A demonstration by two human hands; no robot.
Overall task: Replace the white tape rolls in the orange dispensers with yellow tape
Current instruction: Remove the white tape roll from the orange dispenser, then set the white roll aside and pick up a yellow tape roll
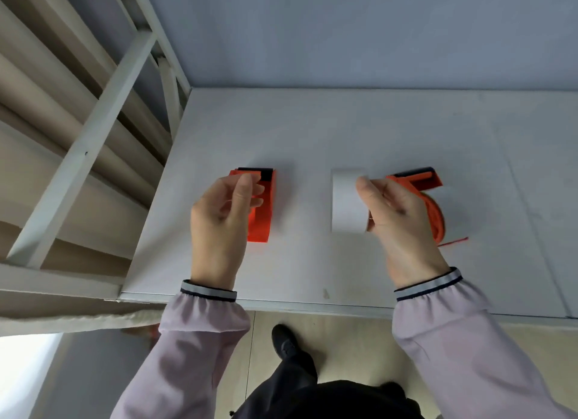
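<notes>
White table (312, 131) – right hand (397, 218) grips white tape roll (345, 202); left hand (219, 218) at orange dispenser (264, 212).

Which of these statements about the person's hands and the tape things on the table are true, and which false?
1. Two orange dispensers lie on the table. True: the left orange dispenser and the right orange dispenser.
2. The right hand holds a white tape roll. True.
3. A yellow tape roll sits between the dispensers. False: no yellow tape is visible.
4. The left hand rests flat on the table. False: it is raised by the left dispenser, fingers curled.
5. The person wears gloves. False: both hands are bare.
</notes>
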